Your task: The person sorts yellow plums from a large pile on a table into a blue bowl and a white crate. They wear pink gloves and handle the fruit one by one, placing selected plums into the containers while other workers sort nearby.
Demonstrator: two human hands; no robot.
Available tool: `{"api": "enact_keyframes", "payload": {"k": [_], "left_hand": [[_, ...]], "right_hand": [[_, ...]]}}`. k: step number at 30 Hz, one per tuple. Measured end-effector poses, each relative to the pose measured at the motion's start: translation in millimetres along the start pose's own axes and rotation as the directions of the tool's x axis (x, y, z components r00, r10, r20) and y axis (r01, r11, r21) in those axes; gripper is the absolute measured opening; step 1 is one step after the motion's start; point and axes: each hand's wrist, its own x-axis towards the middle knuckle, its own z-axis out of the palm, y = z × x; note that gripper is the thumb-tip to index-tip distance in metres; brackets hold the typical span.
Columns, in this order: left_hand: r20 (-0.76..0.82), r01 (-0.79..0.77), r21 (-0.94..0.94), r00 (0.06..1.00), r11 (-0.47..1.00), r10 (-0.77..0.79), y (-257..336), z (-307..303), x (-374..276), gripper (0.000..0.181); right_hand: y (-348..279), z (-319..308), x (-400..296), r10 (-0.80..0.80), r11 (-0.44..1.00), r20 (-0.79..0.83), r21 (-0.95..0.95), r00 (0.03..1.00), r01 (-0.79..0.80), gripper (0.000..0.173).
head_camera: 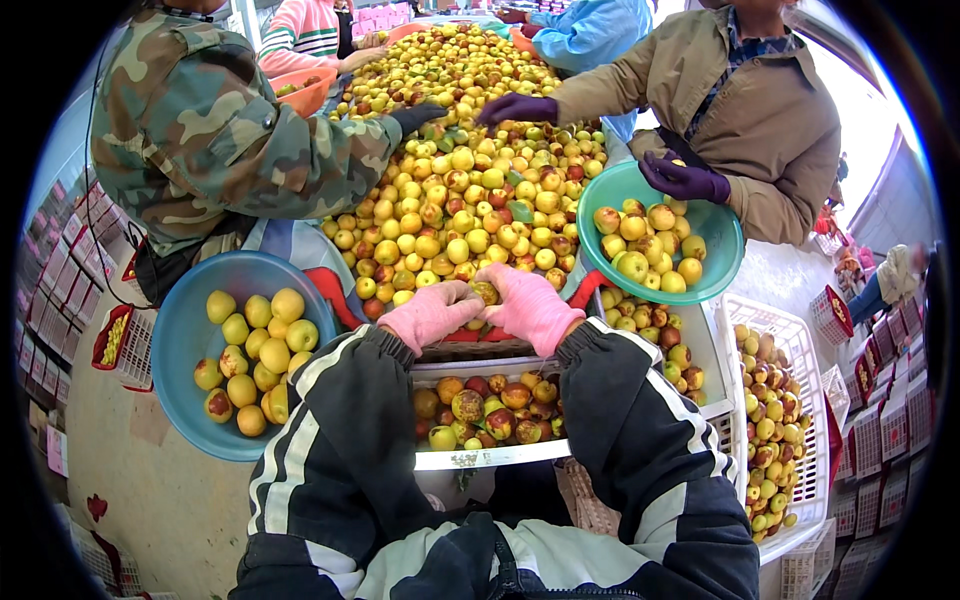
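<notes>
My left hand [433, 313] and my right hand [531, 306], both in pink gloves, meet at the near edge of a big heap of yellow, green and reddish-brown jujubes [465, 180]. Between my fingertips is one jujube [487, 292], gripped from both sides and partly hidden by the fingers. Right below my wrists, a white crate [495, 454] in front of my body holds darker, browner jujubes [499, 422]. A red cloth edge [330, 296] borders the heap on the near side.
A blue basin [176, 360] of jujubes stands left, a green basin [712, 274] right. A white basket [814, 420] of jujubes is farther right. Gloved co-workers' hands [420, 116] [517, 110] reach over the heap. Stacked crates [892, 420] line the right side.
</notes>
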Motion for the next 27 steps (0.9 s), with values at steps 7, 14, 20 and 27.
{"api": "enact_keyframes", "payload": {"k": [7, 14, 20, 27], "left_hand": [[-0.029, -0.023, -0.111, 0.999, 0.994, 0.019, 4.4, 4.0, -2.8, 0.033], [-0.046, -0.023, 0.043, 0.999, 0.999, 0.025, 6.5, 3.4, -2.6, 0.045], [-0.044, -0.075, 0.055, 0.996, 0.996, 0.077, -1.1, 4.3, 0.9, 0.044], [-0.419, -0.035, 0.289, 0.894, 0.957, 0.16, -11.3, -17.9, 2.7, 0.042]], "right_hand": [[-9.4, -0.3, -4.5, -0.022, 0.999, 0.051, 0.05, 0.998, 0.019, 0.049], [-11.9, -2.0, -5.1, -0.035, 0.999, 0.095, 0.026, 0.995, 0.033, 0.047], [-3.9, 4.3, -3.4, -0.053, 0.998, 0.103, 0.046, 0.993, 0.049, 0.047], [5.6, -21.8, 4.0, 0.067, 0.989, 0.183, -0.144, 0.981, -0.041, 0.043]]}}
